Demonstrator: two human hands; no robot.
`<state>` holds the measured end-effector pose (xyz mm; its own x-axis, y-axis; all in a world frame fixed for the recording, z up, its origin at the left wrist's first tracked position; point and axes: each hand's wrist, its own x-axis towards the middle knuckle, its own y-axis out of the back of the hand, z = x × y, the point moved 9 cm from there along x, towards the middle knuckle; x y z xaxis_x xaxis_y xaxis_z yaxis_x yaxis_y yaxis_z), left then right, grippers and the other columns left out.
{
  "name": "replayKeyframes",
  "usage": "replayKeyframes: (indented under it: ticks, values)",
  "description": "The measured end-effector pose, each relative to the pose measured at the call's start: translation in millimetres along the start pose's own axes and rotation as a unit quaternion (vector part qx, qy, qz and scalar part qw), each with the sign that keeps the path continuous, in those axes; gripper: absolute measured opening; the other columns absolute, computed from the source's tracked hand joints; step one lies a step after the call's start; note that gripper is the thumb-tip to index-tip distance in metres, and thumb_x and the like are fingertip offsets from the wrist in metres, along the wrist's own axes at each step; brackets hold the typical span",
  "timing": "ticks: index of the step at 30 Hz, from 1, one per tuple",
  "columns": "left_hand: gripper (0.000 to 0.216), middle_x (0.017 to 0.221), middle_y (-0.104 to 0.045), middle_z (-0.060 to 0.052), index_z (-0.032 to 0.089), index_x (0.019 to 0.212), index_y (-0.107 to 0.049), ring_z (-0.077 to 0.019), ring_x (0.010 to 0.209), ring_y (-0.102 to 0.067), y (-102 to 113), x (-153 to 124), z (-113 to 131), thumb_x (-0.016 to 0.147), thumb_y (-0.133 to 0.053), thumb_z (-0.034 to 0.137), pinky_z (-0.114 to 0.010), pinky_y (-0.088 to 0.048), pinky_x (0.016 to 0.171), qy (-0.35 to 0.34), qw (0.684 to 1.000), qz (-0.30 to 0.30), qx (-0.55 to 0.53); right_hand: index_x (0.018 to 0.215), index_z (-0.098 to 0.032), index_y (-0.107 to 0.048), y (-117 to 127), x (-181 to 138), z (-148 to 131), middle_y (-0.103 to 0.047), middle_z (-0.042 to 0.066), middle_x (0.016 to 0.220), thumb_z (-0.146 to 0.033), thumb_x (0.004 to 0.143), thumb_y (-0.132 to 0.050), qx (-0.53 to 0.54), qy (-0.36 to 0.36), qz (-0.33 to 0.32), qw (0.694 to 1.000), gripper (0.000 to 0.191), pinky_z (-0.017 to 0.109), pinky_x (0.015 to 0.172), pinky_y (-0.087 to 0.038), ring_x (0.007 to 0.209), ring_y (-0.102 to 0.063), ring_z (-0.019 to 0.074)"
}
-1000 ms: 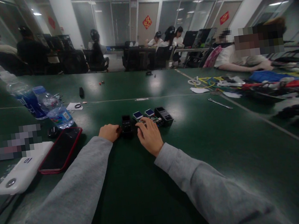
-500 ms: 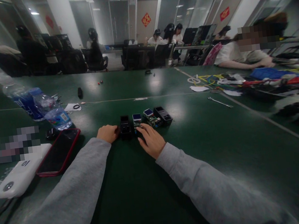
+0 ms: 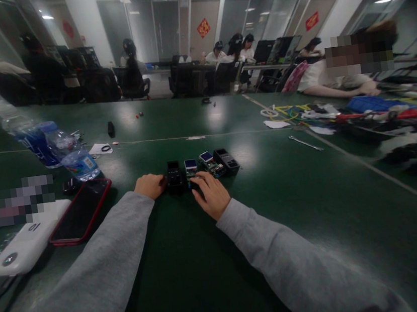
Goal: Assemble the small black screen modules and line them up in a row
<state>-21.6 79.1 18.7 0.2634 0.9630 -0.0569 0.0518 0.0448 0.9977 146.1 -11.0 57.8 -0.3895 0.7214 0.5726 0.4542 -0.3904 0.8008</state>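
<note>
Several small electronic parts lie in a row on the green table (image 3: 191, 259). My left hand (image 3: 150, 185) is curled, its fingers closed against the side of a black plastic housing (image 3: 174, 175). My right hand (image 3: 210, 193) rests just right of it, fingertips pinching the near end of a circuit board with a small blue screen (image 3: 190, 167). A second circuit board with a blue screen (image 3: 209, 162) and another black housing (image 3: 226, 160) lie further right, untouched.
At left are two water bottles (image 3: 72, 156), a red-cased phone (image 3: 81, 210) and a white power bank (image 3: 25, 240). A wrench (image 3: 304, 142), cables and coloured parts lie at right near a seated person's arm (image 3: 337, 90). Other people sit at desks behind.
My right hand slid the nearer screen board left, next to the black housing held by my left hand. The view shifted slightly.
</note>
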Motion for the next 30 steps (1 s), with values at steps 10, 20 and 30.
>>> replayKeyframes:
  ticks: [10, 20, 30]
  values:
    - [0.032, 0.094, -0.07, -0.007, 0.024, 0.097, -0.067, -0.0206, 0.084, -0.066, 1, -1, 2, 0.089, -0.04, 0.037, -0.029, -0.047, 0.066, -0.008, 1.0, 0.003, 0.007, 0.123, -0.01, -0.051, 17, -15, 45, -0.045, 0.019, 0.131, -0.027, 0.092, -0.044, -0.068, -0.069, 0.081, 0.992, 0.035, 0.05, 0.096, -0.043, 0.123, -0.041, 0.0325]
    - [0.03, 0.092, -0.07, -0.007, 0.023, 0.095, -0.066, -0.0201, 0.081, -0.065, 0, 0, 1, 0.088, -0.04, 0.037, -0.028, -0.045, 0.064, -0.007, 1.0, -0.003, 0.01, 0.121, -0.01, -0.052, 18, -19, 36, -0.054, 0.016, 0.124, -0.027, 0.093, -0.044, -0.057, -0.037, 0.059, 0.996, 0.034, 0.046, 0.093, -0.044, 0.118, -0.047, 0.0295]
    - [0.032, 0.09, -0.069, -0.007, 0.023, 0.095, -0.067, -0.0201, 0.08, -0.065, -1, 1, 0, 0.089, -0.039, 0.037, -0.028, -0.044, 0.062, -0.012, 1.0, 0.008, 0.009, 0.112, -0.012, -0.057, 26, -15, 29, -0.058, 0.015, 0.109, -0.021, 0.091, -0.044, -0.008, -0.011, 0.066, 0.998, 0.026, 0.044, 0.083, -0.049, 0.104, -0.051, 0.0288]
